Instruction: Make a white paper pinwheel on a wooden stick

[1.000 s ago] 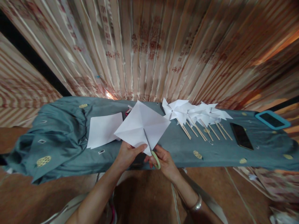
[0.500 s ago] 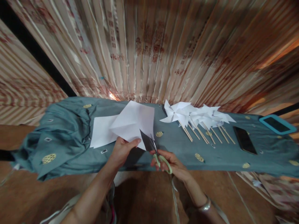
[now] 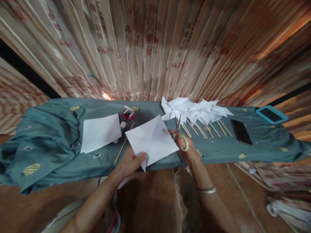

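The scissors have left the paper, which has turned.

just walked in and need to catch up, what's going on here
A person's left hand holds a creased white sheet, thumb on top, with a cut visible beside the thumb. The right hand holds green-handled scissors near the sheet's right edge, blades pointing away from the person. Several white paper pinwheels on sticks lie on the cloth-covered table to the right, and a stack of paper lies to the left.
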Available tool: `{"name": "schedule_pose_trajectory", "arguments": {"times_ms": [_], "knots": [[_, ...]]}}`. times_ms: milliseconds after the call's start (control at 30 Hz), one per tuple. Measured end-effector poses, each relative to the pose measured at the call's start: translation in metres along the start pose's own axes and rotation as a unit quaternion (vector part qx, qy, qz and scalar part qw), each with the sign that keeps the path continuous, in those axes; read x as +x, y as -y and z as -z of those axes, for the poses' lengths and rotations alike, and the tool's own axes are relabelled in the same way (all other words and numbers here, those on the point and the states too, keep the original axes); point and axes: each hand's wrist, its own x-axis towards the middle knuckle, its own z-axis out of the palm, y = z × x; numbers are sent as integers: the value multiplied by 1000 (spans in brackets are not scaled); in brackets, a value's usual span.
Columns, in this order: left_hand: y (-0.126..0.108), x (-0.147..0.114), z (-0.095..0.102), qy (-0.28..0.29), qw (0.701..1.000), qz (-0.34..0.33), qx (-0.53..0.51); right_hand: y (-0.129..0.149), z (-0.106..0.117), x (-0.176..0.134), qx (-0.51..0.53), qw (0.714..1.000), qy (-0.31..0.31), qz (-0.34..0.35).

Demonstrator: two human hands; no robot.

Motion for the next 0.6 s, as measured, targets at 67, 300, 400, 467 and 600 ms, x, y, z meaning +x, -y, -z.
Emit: {"name": "schedule_pose_trajectory", "arguments": {"times_ms": [67,300,400,467,600], "knots": [[3,0,-2,12,1000,8,1,3,-1,2,0,1000,-14,-20],[-7,-4,0,35,997,38,-63,3,-3,1,15,996,-26,-78],[-7,-5,1,36,996,40,-76,3,-5,0,15,996,-21,-81],[-6,-5,1,30,996,42,-73,3,-7,-2,19,996,-19,-86],[-7,-5,0,22,996,49,-74,0,-9,-1,13,996,-9,-89]]}}
